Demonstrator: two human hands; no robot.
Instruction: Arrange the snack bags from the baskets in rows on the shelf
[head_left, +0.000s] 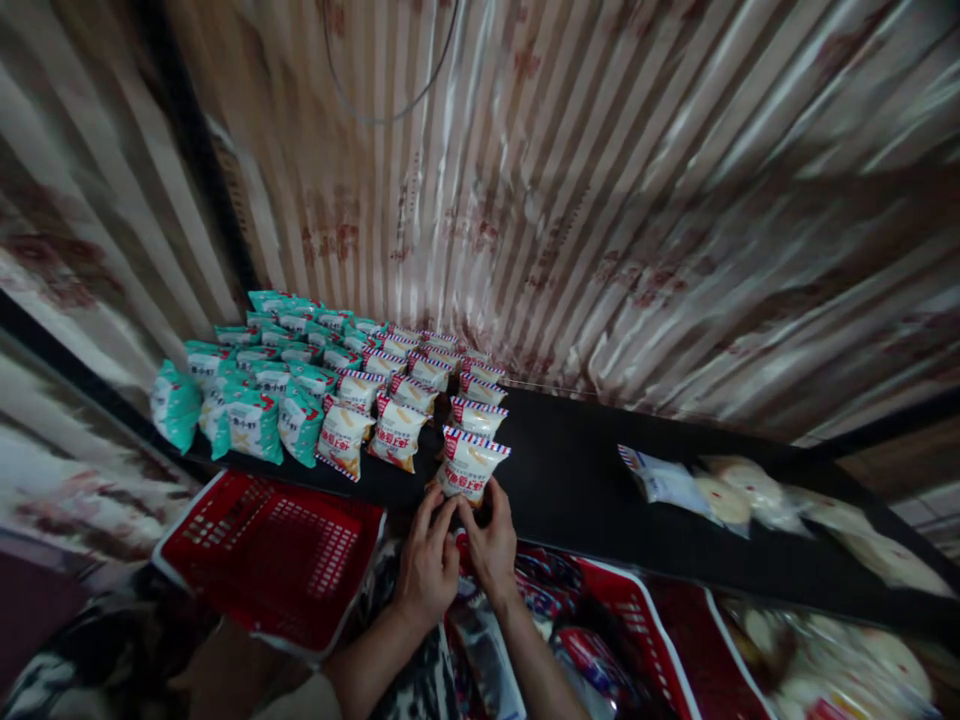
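Observation:
A white snack bag (pixel 469 466) with red lettering and a striped top edge stands upright at the shelf's front edge. My left hand (pixel 430 560) has its fingers at the bag's lower left corner. At its lower right, my right hand (pixel 489 545) grips with thumb and fingers, the two thumbs close together. Behind this bag runs a row of the same kind, one of them a white bag (pixel 478 418) directly behind. To the left are more rows, with another white bag (pixel 397 432) in front. Farther left stand several teal snack bags (pixel 255 425) in rows.
The black shelf (pixel 570 470) stretches to the right, where flat clear packs (pixel 742 490) lie. Below stand a red basket (pixel 274 560) at left, another red basket (pixel 637 620) holding packaged goods, and packs in clear plastic (pixel 847 660). Striped plastic sheeting (pixel 480 200) hangs behind.

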